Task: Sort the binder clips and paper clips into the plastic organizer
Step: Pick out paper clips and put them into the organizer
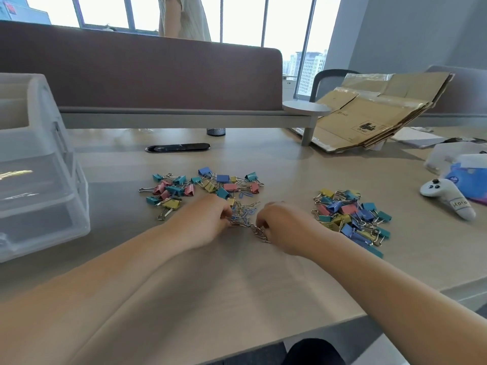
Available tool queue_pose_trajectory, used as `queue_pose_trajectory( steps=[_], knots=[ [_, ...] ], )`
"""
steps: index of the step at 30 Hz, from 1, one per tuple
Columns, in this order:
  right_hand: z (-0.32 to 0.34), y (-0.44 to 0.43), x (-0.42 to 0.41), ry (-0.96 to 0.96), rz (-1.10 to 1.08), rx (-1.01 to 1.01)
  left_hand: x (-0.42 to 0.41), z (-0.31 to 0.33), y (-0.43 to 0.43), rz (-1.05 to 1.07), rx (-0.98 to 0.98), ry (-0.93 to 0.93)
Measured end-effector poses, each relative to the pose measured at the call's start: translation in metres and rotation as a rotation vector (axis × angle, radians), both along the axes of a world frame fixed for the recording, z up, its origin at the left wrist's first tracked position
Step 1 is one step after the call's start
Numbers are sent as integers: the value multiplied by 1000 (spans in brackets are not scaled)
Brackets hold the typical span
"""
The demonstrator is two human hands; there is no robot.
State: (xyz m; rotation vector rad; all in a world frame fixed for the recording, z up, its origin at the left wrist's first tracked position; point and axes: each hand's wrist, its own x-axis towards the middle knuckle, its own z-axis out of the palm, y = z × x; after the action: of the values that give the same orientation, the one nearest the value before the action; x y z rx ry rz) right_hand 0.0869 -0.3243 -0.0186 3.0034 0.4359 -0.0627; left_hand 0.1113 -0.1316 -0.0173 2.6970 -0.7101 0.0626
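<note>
The left hand (208, 219) and right hand (283, 227) are working close together, each pinching at the paper clips (243, 216) heaped on the desk (237, 280) between two binder clips (353, 214) piles. Being light, slippery wire that is likely tangling, they are calling for fingertip pinches on small bunches. The plastic organizer (52, 206) is standing well apart, left.

Bright daylight from windows (237, 19), blown out; soft shadows; edges warped, blurred

One wide-angle camera, worn on the head, is looking forward and down over the wooden desk (237, 285) from close range, facing the partition (147, 75) and windows (242, 19); the left hand (208, 219) and right hand (284, 227) are sitting mid-frame over the paper clips (243, 213).
</note>
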Motion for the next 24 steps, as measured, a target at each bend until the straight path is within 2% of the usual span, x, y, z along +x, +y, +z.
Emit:
queue_pose_trajectory(
  steps=[5, 8, 13, 15, 18, 24],
  knots=[
    [-1, 10, -15, 2, 12, 208, -2, -7, 9, -29, 138, -117],
    [-1, 21, -20, 31, 14, 198, -4, -10, 14, -41, 174, -125],
    [1, 27, -20, 83, 5, 378, -8, -13, 18, -57, 194, -96],
    [1, 24, -16, 35, -44, 439, -10, -12, 20, -68, 189, -82],
    [-3, 21, -9, -13, -76, 391, -12, -11, 21, -98, 209, -75],
    [-4, 25, -3, 43, -56, 247, -18, -7, 22, -137, 165, -49]
  ],
)
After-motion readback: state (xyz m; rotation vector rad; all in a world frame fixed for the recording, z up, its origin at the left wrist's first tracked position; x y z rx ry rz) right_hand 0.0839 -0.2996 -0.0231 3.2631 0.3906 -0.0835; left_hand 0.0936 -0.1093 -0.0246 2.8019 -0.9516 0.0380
